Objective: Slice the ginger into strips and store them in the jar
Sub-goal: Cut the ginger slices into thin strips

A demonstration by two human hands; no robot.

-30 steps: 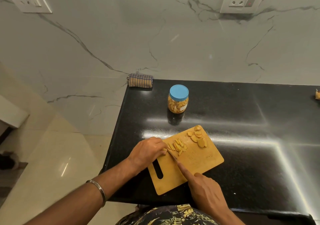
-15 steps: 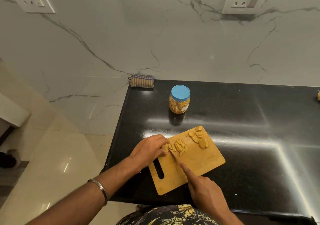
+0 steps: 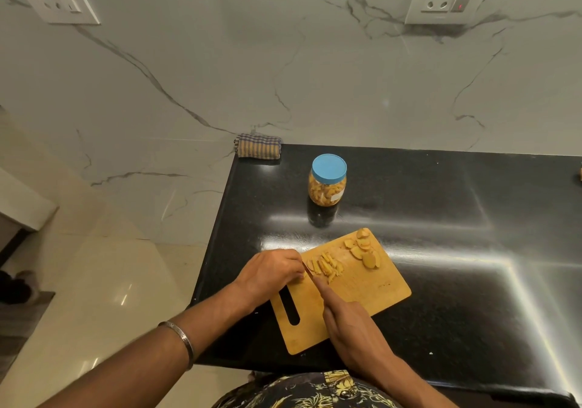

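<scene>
The ginger strips (image 3: 324, 266) sit in a small loose pile on the wooden cutting board (image 3: 371, 288), right at the tips of both sets of fingers, with a cluster of round ginger slices (image 3: 365, 250) a bit further out toward the board's far corner. The left hand (image 3: 271, 274) comes in from the left, knuckles up, fingers curled down at the board's edge just beside the strips; whatever piece it's pinning is hidden under the fingertips, so I can't tell if there's ginger in there. The right hand (image 3: 352, 329) reaches up from below, wrapped around a knife (image 3: 310, 277) handle with the index finger stretched straight along the top (only a sliver of blade shows near the pile). Beyond the fingers, well past the board, the jar (image 3: 327, 184) stands upright with its blue lid (image 3: 329, 168) on, already holding yellowish pieces. The board lies angled near the left edge of the black counter (image 3: 456, 218), with lots of bare counter off to the right. A folded checked cloth (image 3: 258, 146) sits at the far left corner against the marble wall (image 3: 283, 77).
</scene>
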